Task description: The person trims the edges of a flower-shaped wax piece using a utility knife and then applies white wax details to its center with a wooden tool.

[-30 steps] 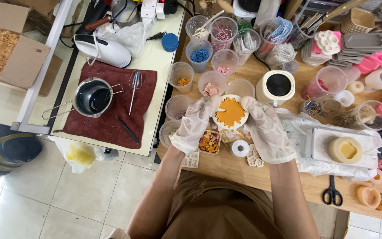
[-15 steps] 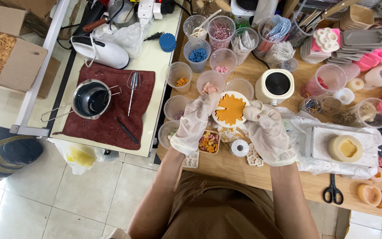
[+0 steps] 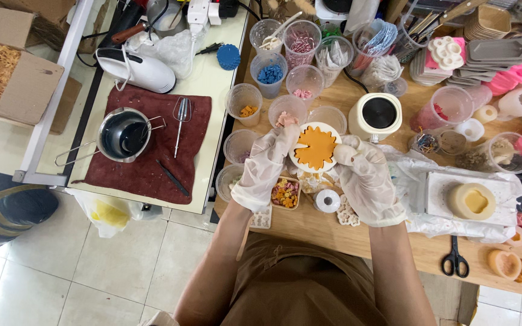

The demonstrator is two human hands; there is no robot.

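Since a second ago little has shifted: both gloved hands keep the round white mould raised over the wooden surface, and it sits only slightly higher in view. Its flower-shaped hollow is filled with orange wax.

Clear plastic cups stand behind it. One holds blue chunks, one pink bits, one orange pieces, one red-and-white sticks; what the remaining cups hold is hard to tell from here. A small tray below the mould carries mixed orange and yellow pieces. One steel pot rests on the dark red towel. One white pot with a black top stands just right of the mould.

The mould lies between the two hands. The left hand curls around its left edge, fingers closed against the rim. The right hand grips the right edge, thumb pressed near the orange fill.

One pair of black scissors lies at the right, near one heart-shaped orange piece.
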